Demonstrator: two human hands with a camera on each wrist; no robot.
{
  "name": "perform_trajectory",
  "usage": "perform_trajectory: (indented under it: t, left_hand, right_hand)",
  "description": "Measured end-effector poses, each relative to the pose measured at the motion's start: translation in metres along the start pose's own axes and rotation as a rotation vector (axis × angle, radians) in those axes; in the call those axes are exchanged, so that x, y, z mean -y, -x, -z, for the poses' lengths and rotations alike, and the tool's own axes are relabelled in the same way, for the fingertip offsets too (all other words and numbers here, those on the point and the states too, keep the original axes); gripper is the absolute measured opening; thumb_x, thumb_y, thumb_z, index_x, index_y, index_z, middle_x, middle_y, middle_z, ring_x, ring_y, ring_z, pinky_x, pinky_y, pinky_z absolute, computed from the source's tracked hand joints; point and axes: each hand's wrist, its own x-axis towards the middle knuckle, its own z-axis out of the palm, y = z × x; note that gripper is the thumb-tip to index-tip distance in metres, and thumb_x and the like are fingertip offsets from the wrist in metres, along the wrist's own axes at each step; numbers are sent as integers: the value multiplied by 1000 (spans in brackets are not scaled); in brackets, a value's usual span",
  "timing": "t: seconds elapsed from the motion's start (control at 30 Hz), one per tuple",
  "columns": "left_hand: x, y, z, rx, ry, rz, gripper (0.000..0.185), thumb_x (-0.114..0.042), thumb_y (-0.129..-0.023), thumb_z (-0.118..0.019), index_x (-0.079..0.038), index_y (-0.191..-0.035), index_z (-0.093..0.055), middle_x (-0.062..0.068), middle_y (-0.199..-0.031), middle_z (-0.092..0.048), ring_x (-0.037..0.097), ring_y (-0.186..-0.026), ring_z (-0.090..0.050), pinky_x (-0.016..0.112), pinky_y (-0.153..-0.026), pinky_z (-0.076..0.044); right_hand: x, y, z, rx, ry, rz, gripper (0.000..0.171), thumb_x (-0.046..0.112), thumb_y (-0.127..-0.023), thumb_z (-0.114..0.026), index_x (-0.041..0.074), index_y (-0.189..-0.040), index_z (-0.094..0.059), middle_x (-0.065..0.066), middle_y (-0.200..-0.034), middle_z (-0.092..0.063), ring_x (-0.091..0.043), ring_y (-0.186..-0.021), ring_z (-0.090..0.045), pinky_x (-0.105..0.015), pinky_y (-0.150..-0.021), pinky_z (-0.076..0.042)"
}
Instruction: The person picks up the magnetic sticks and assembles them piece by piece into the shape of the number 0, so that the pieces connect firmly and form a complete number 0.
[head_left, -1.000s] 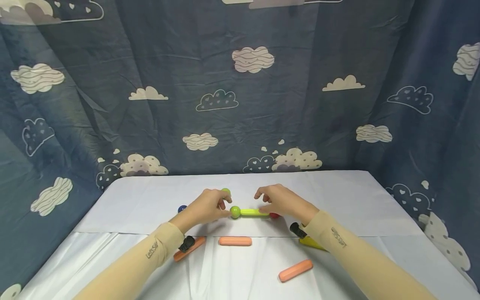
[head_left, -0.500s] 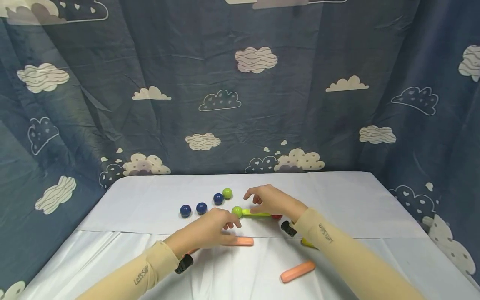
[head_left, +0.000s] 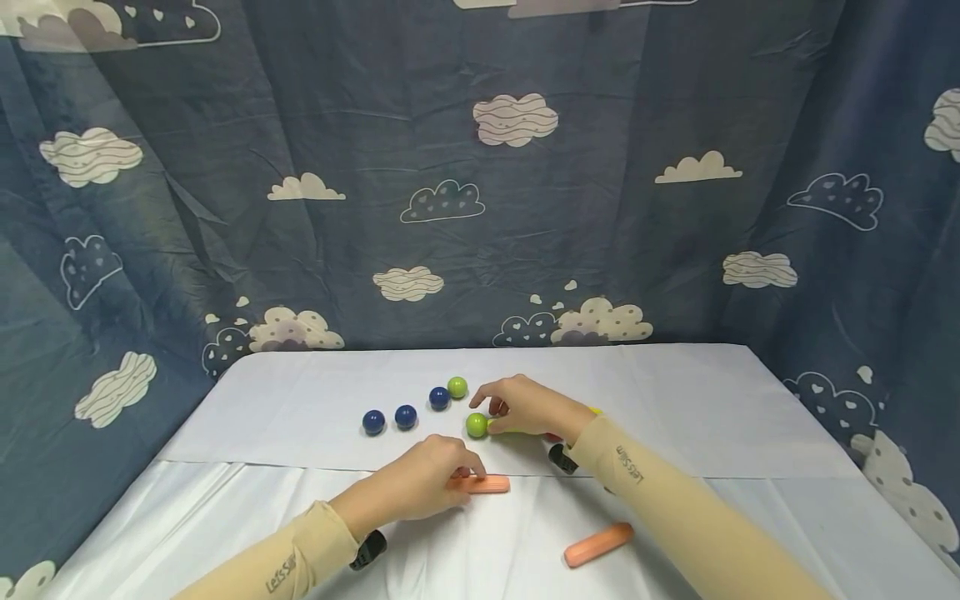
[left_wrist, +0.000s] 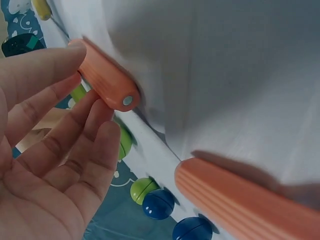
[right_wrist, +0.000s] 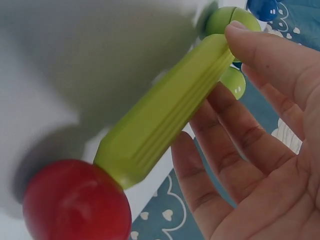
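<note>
My left hand [head_left: 427, 479] has its thumb and fingertips at either side of an orange rod [head_left: 491, 484], which lies on the white cloth. In the left wrist view the rod [left_wrist: 112, 80] shows a round metal disc in its end. My right hand [head_left: 528, 407] is over a lime-green rod [right_wrist: 167, 107] with a red ball [right_wrist: 77, 202] at one end and a green ball [head_left: 476, 425] at the other. Its thumb lies close to where rod and green ball meet; the other fingers extend loosely, and contact is unclear.
Several blue balls, including one at the left [head_left: 373, 422], and a second green ball [head_left: 457, 387] sit farther back. Another orange rod [head_left: 598, 545] lies at the front right. A further orange rod [left_wrist: 240, 200] appears in the left wrist view. A cloud-patterned curtain [head_left: 450, 275] hangs behind.
My left hand has come back from beside the green ball to the orange rod, fingers closing about it. My right hand has shifted left along the green rod toward the green ball.
</note>
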Motion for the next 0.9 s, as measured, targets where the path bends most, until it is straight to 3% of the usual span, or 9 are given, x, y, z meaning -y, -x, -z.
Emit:
perform_trajectory:
  t: [0.37,0.67,0.9]
  left_hand:
    - [2,0,-3,-19,9,-15,15,-5,-89,-85,-11,-103,-82,-5,-75,-67,0,-68,-47,19,-65,-45]
    - [3,3,-5,4,41,53,15,-12,-89,-88,-8,-102,-82,-8,-73,-65,-1,-67,-50,18,-64,-46]
    - [6,3,-6,-8,125,103,9,-11,-87,-87,-7,-91,-80,-10,-67,-62,-2,-61,-50,17,-59,-45]
  right_hand:
    - [2,-5,-3,4,-24,22,39,4,-93,-82,12,-131,-74,-5,-106,-78,-14,-94,-70,-32,-91,-57]
    - [-1,-8,-4,-3,-5,53,33,4,-93,-82,12,-125,-77,-2,-101,-78,-9,-90,-66,-28,-89,-56]
    - [-2,-9,-3,4,-11,51,32,4,-93,-82,14,-123,-77,-2,-103,-79,-10,-93,-68,-28,-91,-57]
